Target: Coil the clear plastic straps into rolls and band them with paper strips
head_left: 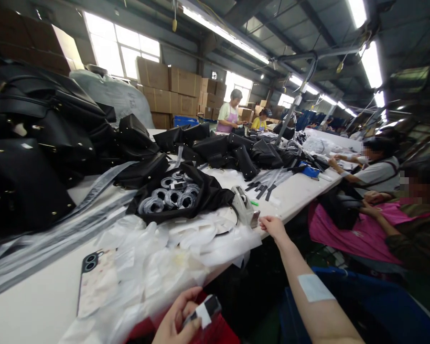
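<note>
My left hand [181, 315], low in the view, is closed around a small dark rolled bundle [210, 306] with a white band across it. Farther forward, my right hand [272, 225] pinches at the front end of a pale tape dispenser [241, 203]; whatever its fingertips hold is too small to make out. Left of the dispenser, a black fabric bag [215, 193] lies open with several coiled clear-and-grey strips [174, 198] inside. Crumpled white plastic sheeting [143, 265] covers the table edge between my hands and that bag.
A phone [96, 282] lies at the table's left front. Long clear strips [103, 184] run along the left side. Black bags [50, 124] are heaped behind. Loose black-ended strips [267, 184] lie beyond the dispenser. Co-workers sit along the right, one with a pink cloth [344, 234].
</note>
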Demonstrator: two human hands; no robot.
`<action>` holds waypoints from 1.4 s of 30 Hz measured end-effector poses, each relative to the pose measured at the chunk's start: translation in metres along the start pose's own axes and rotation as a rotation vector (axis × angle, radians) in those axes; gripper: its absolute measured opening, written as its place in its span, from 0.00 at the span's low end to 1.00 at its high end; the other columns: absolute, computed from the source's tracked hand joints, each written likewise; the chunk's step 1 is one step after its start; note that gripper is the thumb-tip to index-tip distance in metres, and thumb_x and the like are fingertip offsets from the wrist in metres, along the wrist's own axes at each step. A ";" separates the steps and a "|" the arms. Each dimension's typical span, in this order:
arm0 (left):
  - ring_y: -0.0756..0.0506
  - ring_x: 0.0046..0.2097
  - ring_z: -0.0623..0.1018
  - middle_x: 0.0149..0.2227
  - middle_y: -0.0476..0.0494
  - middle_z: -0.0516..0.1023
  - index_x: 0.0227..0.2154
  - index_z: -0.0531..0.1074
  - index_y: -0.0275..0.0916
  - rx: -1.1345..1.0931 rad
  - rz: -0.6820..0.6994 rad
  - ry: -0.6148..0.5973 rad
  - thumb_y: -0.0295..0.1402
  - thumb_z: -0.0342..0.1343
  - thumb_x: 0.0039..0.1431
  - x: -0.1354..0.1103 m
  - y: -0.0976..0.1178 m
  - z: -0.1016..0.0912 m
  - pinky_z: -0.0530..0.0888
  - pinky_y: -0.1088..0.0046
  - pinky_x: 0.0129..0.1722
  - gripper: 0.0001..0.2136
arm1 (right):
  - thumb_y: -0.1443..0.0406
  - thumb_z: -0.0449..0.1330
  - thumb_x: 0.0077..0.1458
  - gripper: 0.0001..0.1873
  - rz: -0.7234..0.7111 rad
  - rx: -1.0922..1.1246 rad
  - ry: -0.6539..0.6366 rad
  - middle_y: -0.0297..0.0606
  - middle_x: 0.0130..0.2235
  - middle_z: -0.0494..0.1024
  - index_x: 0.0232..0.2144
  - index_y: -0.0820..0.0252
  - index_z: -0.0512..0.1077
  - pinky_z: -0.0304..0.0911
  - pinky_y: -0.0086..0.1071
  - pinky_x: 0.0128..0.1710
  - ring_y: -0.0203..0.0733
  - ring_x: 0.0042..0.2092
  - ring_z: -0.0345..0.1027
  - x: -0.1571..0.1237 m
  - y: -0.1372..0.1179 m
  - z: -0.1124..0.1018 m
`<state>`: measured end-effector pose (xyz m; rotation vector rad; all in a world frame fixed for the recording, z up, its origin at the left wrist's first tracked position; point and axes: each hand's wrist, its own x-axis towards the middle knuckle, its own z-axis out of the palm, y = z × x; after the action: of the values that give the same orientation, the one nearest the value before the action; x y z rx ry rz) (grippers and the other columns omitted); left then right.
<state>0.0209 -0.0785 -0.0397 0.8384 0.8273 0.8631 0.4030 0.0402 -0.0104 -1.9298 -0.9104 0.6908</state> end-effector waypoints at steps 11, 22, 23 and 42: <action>0.47 0.34 0.73 0.31 0.47 0.74 0.48 0.67 0.36 0.112 0.164 0.124 0.38 0.64 0.49 -0.012 0.022 0.004 0.68 0.72 0.38 0.24 | 0.57 0.65 0.50 0.13 -0.068 0.101 -0.147 0.34 0.23 0.76 0.30 0.63 0.76 0.67 0.26 0.26 0.34 0.24 0.68 -0.112 -0.034 0.040; 0.46 0.38 0.78 0.35 0.44 0.79 0.47 0.68 0.36 0.274 0.272 0.275 0.32 0.58 0.53 -0.015 0.034 0.003 0.72 0.70 0.43 0.18 | 0.50 0.66 0.47 0.20 0.009 0.271 -0.727 0.31 0.18 0.72 0.24 0.63 0.74 0.61 0.24 0.19 0.31 0.18 0.63 -0.244 -0.045 0.118; 0.46 0.39 0.78 0.37 0.43 0.79 0.46 0.69 0.36 0.267 0.265 0.273 0.32 0.58 0.52 -0.015 0.034 0.002 0.72 0.70 0.43 0.17 | 0.50 0.66 0.46 0.20 0.021 0.261 -0.737 0.30 0.18 0.72 0.23 0.63 0.74 0.60 0.23 0.18 0.30 0.18 0.62 -0.242 -0.044 0.119; 0.44 0.40 0.77 0.39 0.41 0.72 0.35 0.75 0.41 0.606 0.807 0.504 0.37 0.55 0.59 -0.013 0.020 -0.005 0.75 0.68 0.40 0.08 | 0.50 0.65 0.47 0.22 -0.182 0.413 -0.827 0.44 0.31 0.80 0.33 0.63 0.80 0.68 0.41 0.40 0.54 0.38 0.74 -0.238 -0.031 0.159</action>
<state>0.0057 -0.0802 -0.0207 1.5779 1.2445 1.6127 0.1362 -0.0661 -0.0314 -1.1569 -1.2824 1.4803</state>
